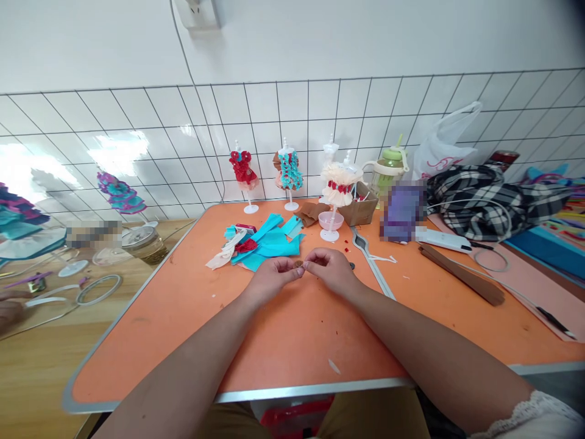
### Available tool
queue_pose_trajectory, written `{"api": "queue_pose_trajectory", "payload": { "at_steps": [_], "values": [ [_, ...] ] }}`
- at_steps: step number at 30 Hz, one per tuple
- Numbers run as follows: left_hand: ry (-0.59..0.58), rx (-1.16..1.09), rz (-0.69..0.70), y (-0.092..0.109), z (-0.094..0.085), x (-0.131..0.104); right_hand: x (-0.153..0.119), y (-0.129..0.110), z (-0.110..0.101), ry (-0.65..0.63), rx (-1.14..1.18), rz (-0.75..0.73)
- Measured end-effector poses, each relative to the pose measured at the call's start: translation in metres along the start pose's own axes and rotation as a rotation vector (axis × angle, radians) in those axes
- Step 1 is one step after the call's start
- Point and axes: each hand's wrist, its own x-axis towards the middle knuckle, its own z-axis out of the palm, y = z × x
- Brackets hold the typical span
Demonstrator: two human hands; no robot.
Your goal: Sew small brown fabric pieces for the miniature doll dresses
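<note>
Over the middle of the orange table, my left hand [274, 277] and my right hand [333, 269] meet fingertip to fingertip. Both pinch a small brown piece [298, 264], which looks like crumpled or folded paper; most of it is hidden by my fingers. Just beyond my left hand lies a heap of turquoise crepe paper [274, 244] with red paper [245, 246] and cream paper [222, 257] on it. Behind my right hand stands a white mini dress form [338, 186] in a cream ruffled paper dress, near a pink bowl [331, 223].
Two more dressed forms, one red [244, 171] and one turquoise [290, 171], stand by the wall. Scissors [361, 241], a brown paper strip [461, 275], a phone [403, 212] and a green bottle [390, 164] are rightward. Another person's hand [13, 311] shows far left.
</note>
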Motion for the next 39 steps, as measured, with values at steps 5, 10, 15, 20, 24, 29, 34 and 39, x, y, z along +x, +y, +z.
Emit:
{"api": "queue_pose_trajectory", "payload": {
  "at_steps": [5,10,15,20,24,29,34,39],
  "values": [
    [-0.042,0.035,0.003,0.000,0.000,0.001,0.001,0.003,-0.002,-0.021,-0.090,-0.011],
    [-0.003,0.140,0.028,-0.001,0.001,0.002,0.003,0.006,-0.001,-0.046,-0.037,-0.033],
    [-0.018,0.234,0.026,-0.003,0.002,0.001,0.005,0.008,0.000,-0.095,-0.049,0.016],
    [0.035,0.131,0.055,0.003,0.002,0.000,0.007,0.010,0.001,-0.077,0.267,0.113],
    [0.040,0.055,0.103,0.005,0.003,-0.001,0.005,0.008,0.003,-0.036,0.349,0.137],
    [0.053,0.101,0.079,0.001,0.001,0.000,0.002,0.002,0.005,-0.079,0.339,0.134],
    [0.001,0.118,0.075,-0.001,-0.002,0.001,0.004,0.006,0.005,-0.074,0.315,0.150],
    [-0.017,0.047,0.044,-0.003,-0.003,0.003,0.006,0.013,0.002,-0.083,0.423,0.206]
  ]
}}
